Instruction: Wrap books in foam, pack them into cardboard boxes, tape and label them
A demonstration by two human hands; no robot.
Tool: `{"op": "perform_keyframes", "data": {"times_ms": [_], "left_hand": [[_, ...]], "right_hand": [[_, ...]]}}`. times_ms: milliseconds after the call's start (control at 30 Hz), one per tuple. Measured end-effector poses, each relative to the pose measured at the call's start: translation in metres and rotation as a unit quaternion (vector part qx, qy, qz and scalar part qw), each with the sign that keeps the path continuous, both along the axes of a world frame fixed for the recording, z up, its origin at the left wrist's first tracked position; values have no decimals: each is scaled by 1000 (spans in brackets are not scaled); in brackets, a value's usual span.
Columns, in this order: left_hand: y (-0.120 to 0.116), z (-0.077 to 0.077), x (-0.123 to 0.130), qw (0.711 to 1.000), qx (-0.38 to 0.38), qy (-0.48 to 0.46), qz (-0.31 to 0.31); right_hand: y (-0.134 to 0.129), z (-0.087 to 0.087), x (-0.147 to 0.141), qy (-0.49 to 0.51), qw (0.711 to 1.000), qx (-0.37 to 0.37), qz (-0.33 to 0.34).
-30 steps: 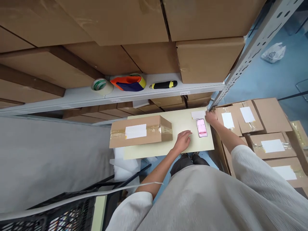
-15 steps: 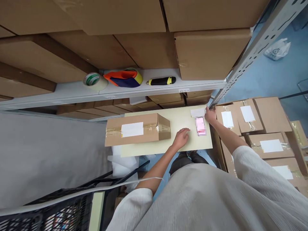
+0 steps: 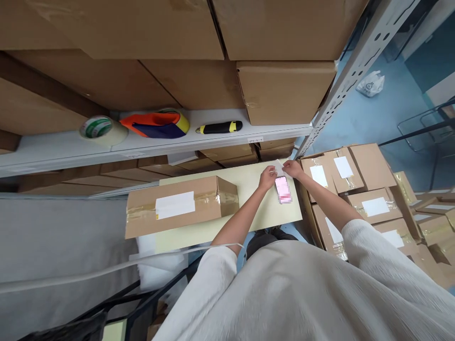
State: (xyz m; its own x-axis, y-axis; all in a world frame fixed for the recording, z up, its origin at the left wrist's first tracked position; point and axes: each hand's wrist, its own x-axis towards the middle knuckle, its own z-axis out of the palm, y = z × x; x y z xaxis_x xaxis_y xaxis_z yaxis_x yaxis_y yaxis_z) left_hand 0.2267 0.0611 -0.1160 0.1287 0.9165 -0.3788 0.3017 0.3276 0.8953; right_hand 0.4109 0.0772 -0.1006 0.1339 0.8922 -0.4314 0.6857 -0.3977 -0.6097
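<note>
Two hands [image 3: 267, 179], one phone [image 3: 283, 189], one taped carton [image 3: 209, 189].

Bright even light, soft shadows; wide-angle bending at edges (shelf upright [image 3: 355, 71] curves); phone screen [image 3: 283, 189] pixelated.

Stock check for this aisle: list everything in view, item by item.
Tape roll: one, cream with green print, on the white shelf
Bundle: one, orange, navy and yellow, on the shelf
Box cutter: one, black and yellow, on the shelf
Cartons: several, brown, on the shelf
Parcel: one, brown, white label, on the cream board
Phone: one, pink screen, on the board
Paper slip: one, white, on the board
Boxes: several, brown, white labels, right of the board
Bag: one, white, on the blue floor
Left hand: one, beside the phone
Right hand: one, at the paper slip
</note>
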Motion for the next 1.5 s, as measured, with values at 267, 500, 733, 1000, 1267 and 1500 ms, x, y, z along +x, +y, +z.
{"op": "perform_keyframes", "data": {"times_ms": [267,500,733,1000,1267,1500], "left_hand": [[8,-14,14,999,-30,-10,40],[9,-16,11,998,-18,14,56],[6,-14,7,998,0,36,47],[4,-12,7,998,-2,30,50],[4,-12,3,998,-20,-27,56],[8,-2,-9,997,25,31,60]], "right_hand": [[3,6,-14,96,995,-2,11],[3,9,-19,104,994,5,35],[1,12,-19,73,994,31,74],[0,13,-18,56,993,46,89],[-2,-3,-8,61,993,47,94],[-6,-9,3,-13,993,93,75]]}}
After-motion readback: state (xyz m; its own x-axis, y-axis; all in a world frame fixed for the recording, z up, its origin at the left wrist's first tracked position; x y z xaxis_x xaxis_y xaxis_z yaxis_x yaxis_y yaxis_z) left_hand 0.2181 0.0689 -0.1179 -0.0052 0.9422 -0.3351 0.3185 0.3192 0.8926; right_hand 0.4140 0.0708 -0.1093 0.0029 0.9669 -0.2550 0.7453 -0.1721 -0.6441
